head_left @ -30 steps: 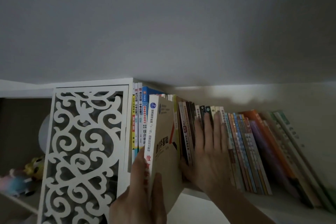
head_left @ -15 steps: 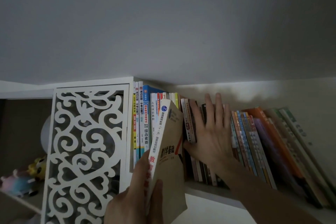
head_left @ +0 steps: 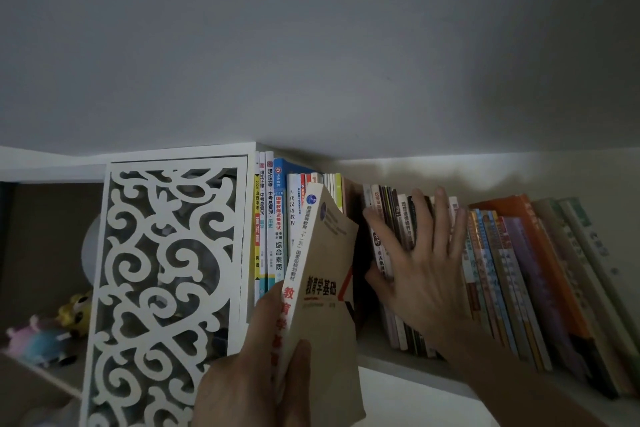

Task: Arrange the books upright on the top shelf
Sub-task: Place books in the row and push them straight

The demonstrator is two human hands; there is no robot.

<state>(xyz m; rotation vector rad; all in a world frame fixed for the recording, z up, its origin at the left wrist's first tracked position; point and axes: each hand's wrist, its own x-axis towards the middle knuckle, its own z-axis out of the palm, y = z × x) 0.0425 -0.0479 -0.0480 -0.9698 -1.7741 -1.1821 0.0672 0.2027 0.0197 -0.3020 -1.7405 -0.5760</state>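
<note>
Most books on the top shelf (head_left: 398, 362) already stand up. The left hand (head_left: 256, 367) has its grip curled round the tan book (head_left: 322, 291), tipped into the dark gap (head_left: 360, 253). The right hand (head_left: 415, 270) – fingers spread flat – presses the leaning books (head_left: 519, 270) aside. The gap looks tight.

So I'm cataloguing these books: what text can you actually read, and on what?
"教育学基础": tan book gripped by the left hand.
"古代汉语教程": white spine.
"综合素质": blue spine.
"历史": spine.
Spines by the right hand and rightward: too blurred to read.
</note>
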